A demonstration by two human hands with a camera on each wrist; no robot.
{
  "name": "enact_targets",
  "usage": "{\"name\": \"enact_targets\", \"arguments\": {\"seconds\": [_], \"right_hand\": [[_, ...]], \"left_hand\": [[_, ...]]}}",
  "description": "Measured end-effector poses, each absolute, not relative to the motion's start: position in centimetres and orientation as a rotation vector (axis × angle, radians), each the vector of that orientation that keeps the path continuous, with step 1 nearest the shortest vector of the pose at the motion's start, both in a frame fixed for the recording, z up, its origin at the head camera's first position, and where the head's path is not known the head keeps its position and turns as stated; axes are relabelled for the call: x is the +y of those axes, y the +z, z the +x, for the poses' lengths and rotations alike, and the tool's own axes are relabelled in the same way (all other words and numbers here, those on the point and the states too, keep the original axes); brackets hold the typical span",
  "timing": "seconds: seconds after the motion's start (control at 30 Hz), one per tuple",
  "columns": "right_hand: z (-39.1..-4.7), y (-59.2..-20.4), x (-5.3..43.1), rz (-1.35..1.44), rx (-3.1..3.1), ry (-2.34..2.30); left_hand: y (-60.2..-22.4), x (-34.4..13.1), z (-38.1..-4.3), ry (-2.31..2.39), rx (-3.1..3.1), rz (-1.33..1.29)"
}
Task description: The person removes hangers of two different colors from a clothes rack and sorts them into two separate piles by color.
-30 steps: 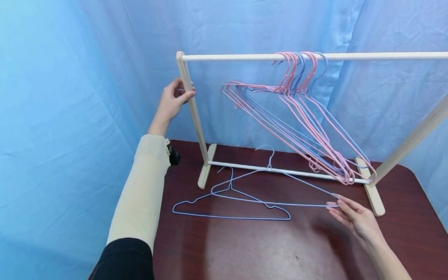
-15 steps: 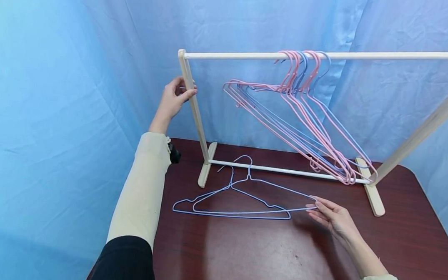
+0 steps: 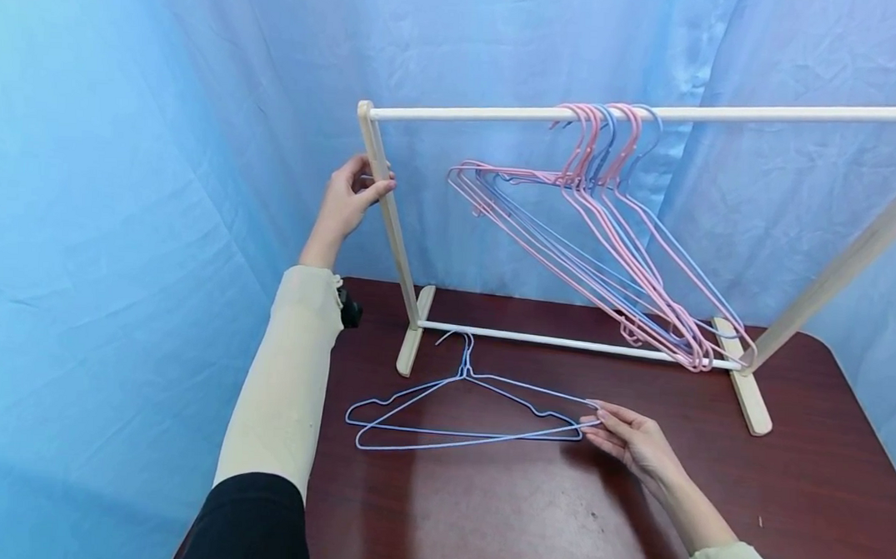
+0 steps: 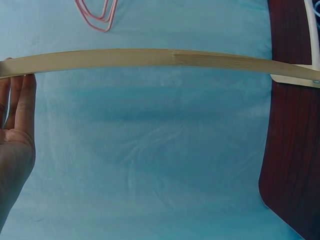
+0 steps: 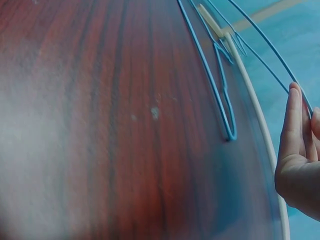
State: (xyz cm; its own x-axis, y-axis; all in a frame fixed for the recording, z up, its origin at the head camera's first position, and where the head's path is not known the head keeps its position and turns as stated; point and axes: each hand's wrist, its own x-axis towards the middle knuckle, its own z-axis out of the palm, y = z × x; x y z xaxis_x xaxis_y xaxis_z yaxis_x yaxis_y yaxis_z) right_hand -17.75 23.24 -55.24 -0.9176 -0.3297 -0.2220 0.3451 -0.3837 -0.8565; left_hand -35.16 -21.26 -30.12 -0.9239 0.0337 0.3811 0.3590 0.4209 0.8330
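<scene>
My left hand (image 3: pixel 345 200) grips the left wooden post (image 3: pixel 397 244) of a hanging rack, thumb in front and fingers behind. In the left wrist view, fingers (image 4: pixel 26 100) reach the post's edge from below. Over the table, my right hand (image 3: pixel 639 448) pinches one end of a blue wire hanger (image 3: pixel 411 448) between thumb and fingers, its hook pointing away. A second blue hanger (image 3: pixel 389 428) lies flat on the table, overlapped by the held one in the head view. The right wrist view shows the held hanger (image 5: pixel 267 42) raised beside the lying hanger (image 5: pixel 212 90).
Several pink and blue hangers (image 3: pixel 658 293) hang bunched on the rack's white top rail (image 3: pixel 463 112). A lower white rail (image 3: pixel 521 336) joins the wooden feet (image 3: pixel 410 349) on the dark red table (image 3: pixel 498 515). Blue curtain (image 3: pixel 158 217) surrounds the table's back and sides.
My right hand has moved left and toward me with the blue hanger, bringing its hook beside the lying hanger's hook. My left hand stays on the post.
</scene>
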Motion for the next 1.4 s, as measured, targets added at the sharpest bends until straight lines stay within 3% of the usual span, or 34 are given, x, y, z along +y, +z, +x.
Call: {"name": "enact_targets", "arguments": {"seconds": [0.87, 1.13, 1.4], "right_hand": [[-18.4, -57.5, 20.8, 0.196, 1.497, -2.249], [-18.3, -57.1, 20.5, 0.001, 1.919, -2.019], [-18.0, -57.2, 20.0, -0.212, 2.806, -1.305]], "left_hand": [[-30.7, -21.7, -35.7, -1.495, -2.331, -0.385], [-30.7, -21.7, -35.9, -1.495, -2.322, -0.399], [-30.5, -21.5, -35.5, -1.500, -2.344, -0.362]]}}
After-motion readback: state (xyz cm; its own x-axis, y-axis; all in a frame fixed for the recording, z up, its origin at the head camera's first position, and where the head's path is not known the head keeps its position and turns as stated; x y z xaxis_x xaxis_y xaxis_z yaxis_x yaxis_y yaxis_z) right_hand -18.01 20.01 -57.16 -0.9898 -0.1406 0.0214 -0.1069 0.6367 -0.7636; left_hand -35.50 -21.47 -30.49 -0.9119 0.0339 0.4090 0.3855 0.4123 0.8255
